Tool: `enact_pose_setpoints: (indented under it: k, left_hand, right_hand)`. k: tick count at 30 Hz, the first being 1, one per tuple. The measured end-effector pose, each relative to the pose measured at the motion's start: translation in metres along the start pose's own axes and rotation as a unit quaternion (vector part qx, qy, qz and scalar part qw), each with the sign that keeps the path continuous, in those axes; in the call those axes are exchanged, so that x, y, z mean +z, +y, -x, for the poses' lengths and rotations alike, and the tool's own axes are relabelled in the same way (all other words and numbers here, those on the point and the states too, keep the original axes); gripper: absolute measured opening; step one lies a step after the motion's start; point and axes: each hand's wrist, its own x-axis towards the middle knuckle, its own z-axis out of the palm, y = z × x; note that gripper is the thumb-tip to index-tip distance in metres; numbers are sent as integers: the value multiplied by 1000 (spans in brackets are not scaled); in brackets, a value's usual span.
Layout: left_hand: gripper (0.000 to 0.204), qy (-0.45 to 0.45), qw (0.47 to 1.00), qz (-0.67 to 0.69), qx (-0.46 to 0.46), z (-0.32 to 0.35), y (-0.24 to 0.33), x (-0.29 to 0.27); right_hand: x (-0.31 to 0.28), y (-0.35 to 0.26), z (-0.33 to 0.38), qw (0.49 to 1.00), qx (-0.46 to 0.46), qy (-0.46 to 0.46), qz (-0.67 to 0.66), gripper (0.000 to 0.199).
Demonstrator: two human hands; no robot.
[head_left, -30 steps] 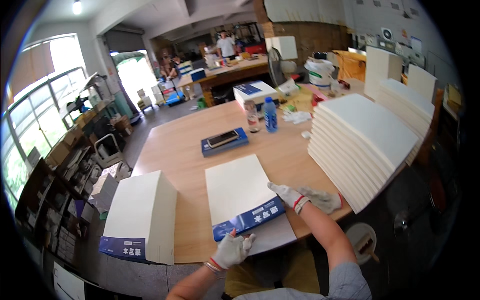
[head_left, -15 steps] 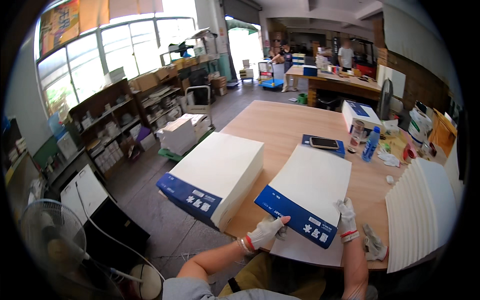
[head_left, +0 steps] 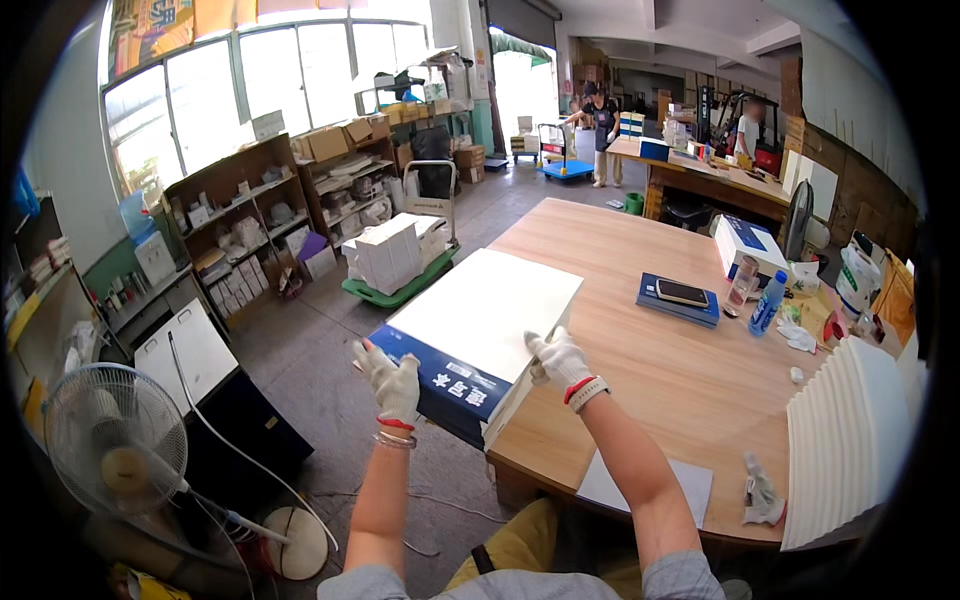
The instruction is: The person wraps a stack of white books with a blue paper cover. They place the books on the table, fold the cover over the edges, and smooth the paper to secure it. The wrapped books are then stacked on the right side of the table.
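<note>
At the table's left edge stands a thick stack of white paper pads [head_left: 500,295] with a blue printed band along its near edge. My left hand [head_left: 393,385], in a white work glove, lies against the band's left part with its fingers spread. My right hand [head_left: 558,358], gloved too, rests at the stack's right upper edge, fingers stretched toward the white top. Neither hand wraps round the stack. A white sheet [head_left: 690,490] lies at the table's near edge, partly under my right forearm.
On the wooden table [head_left: 600,250] lie a phone [head_left: 682,292] on blue pads [head_left: 675,310], a blue bottle [head_left: 767,303], a clear jar [head_left: 740,285], a loose glove [head_left: 763,492] and a fanned white stack [head_left: 850,440]. A fan [head_left: 115,440] stands left; two people work farther back.
The blue-banded pad I held over the table's middle is now on the left stack. Both hands moved left with it, and my grip on its edge has loosened. The view shifted slightly.
</note>
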Motion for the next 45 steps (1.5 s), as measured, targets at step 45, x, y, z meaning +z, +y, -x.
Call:
enact_pose_setpoints:
  k: [45]
  left_hand:
    - [37,-732,509,187,411,311,232,194]
  right_hand:
    - [-265,80,385,943,-135,129,275,33]
